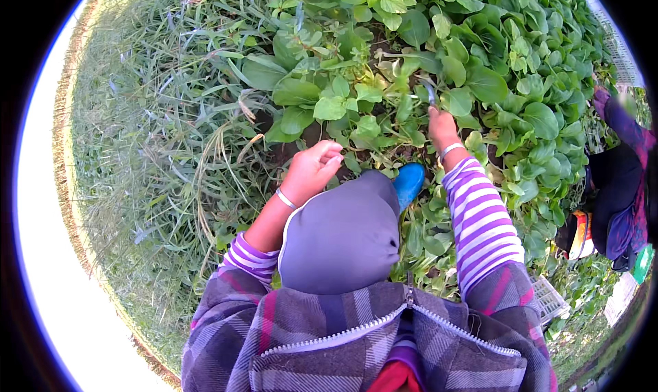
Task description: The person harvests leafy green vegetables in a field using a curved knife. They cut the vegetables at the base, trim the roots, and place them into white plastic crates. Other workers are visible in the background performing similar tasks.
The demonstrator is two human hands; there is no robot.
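Harvest looks barely begun: leafy greens crowd the bed from twelve to three o'clock, none visibly gathered. The right hand is clenched on a small blade among the stems; the left hand hangs loosely curled, empty. The cutting edge is hidden by leaves
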